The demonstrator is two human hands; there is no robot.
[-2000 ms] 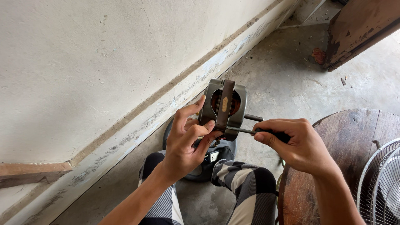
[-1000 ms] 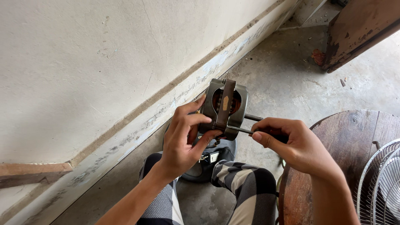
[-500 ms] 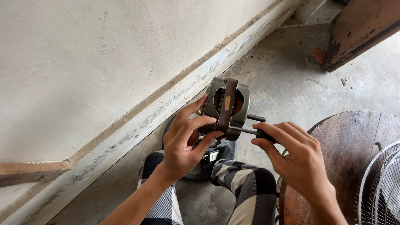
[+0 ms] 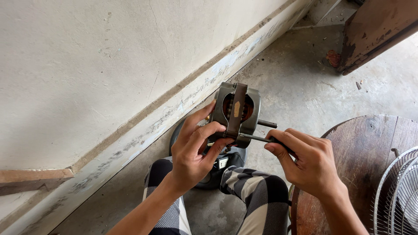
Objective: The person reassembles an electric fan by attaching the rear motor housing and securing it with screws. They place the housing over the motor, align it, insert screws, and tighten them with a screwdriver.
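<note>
Both hands busy, motor [image 4: 236,113] in left grip [image 4: 196,150]

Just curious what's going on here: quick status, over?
Left hand grips the fan motor. Right hand holds a screwdriver, tip at motor's lower edge. Nothing in the way.

A round wooden tabletop [image 4: 370,148] sits at the lower right. Against its right edge stands a wire fan guard [image 4: 398,196]. Beyond the tabletop, a worn brown door [image 4: 379,30] meets the concrete floor [image 4: 300,82]. Left of the tabletop, checked trousers [image 4: 257,196] cover 2 knees, a dark round base [image 4: 217,174] between them. A white wall [image 4: 87,65] runs far left.
</note>
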